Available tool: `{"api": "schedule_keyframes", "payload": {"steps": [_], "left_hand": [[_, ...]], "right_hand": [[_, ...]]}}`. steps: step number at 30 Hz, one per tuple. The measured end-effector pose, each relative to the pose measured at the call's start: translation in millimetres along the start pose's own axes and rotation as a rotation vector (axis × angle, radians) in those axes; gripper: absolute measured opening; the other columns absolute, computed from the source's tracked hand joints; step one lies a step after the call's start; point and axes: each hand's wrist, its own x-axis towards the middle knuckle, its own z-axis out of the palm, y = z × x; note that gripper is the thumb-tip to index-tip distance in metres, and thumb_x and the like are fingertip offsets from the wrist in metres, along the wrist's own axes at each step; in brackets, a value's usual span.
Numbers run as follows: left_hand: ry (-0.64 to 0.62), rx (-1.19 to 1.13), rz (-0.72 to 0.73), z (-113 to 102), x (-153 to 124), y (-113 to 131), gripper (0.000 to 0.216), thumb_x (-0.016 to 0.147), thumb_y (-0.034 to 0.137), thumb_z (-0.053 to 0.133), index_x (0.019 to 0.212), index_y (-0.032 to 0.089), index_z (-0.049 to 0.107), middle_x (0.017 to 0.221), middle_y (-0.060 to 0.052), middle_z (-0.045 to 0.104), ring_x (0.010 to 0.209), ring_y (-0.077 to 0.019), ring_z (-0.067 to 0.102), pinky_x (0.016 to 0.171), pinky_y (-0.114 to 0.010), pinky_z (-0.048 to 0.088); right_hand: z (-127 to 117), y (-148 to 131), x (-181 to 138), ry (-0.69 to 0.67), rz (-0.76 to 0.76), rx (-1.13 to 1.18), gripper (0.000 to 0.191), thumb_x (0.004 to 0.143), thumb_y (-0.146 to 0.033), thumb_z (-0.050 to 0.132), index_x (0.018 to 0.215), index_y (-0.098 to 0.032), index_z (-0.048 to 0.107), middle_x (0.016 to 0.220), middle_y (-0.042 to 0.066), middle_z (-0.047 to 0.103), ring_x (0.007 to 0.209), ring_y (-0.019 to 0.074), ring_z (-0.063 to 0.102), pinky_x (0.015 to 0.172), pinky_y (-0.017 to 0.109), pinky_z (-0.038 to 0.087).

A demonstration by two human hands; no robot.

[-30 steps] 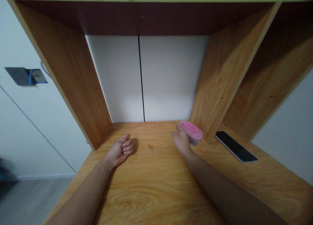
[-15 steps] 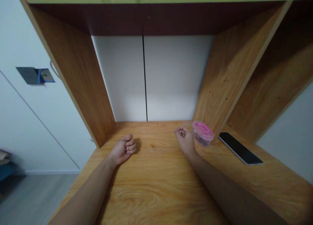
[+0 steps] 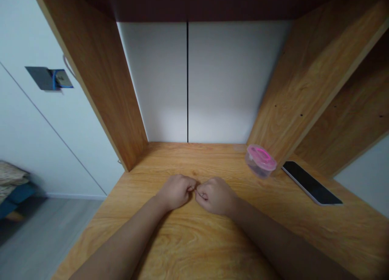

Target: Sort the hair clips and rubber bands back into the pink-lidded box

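My left hand (image 3: 178, 191) and my right hand (image 3: 216, 195) meet over the middle of the wooden tabletop (image 3: 170, 247). Both are closed, backs upward, with thumbs and curled forefingers almost touching at the tips. Whatever may be pinched between them is too small or too hidden to make out. Beyond my right hand, against the upright wooden panel, stands a round clear plastic container (image 3: 258, 167) with a pink lid (image 3: 261, 157). Neither hand touches it.
A flat tablet-like device with a black face (image 3: 311, 183) lies at the right. Wooden side panels (image 3: 100, 69) and a white back wall (image 3: 225, 81) enclose the far part of the tabletop, under a dark shelf (image 3: 194, 4). An open wall socket box (image 3: 62, 78) is at the left.
Both hands have come inward from apart and now meet at the centre, rolled palms down. The view has tilted down a little; the container and the device stay in place.
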Motion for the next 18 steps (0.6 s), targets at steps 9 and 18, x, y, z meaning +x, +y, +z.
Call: {"api": "schedule_keyframes", "payload": {"steps": [9, 18], "left_hand": [[-0.080, 0.422, 0.015, 0.8, -1.8, 17.6, 0.021, 0.068, 0.002, 0.052, 0.058, 0.021, 0.050, 0.058, -0.001, 0.056, 0.056, -0.0171, 0.043, 0.059, -0.031, 0.021], [-0.072, 0.489, 0.041, 1.7, -3.0, 16.9, 0.021, 0.065, 0.002, 0.050, 0.057, 0.021, 0.045, 0.056, 0.000, 0.053, 0.054, -0.0157, 0.040, 0.057, -0.029, 0.021]], "right_hand": [[-7.8, -2.5, 6.8, -0.152, 0.077, -0.155, 0.030, 0.088, -0.029, 0.055, 0.066, -0.021, 0.074, 0.066, 0.006, 0.075, 0.053, 0.0170, 0.059, 0.053, 0.029, 0.027], [-10.0, -5.2, 8.7, -0.178, 0.077, -0.192, 0.032, 0.090, -0.031, 0.053, 0.070, -0.021, 0.076, 0.070, 0.007, 0.077, 0.056, 0.0173, 0.062, 0.054, 0.029, 0.028]]}}
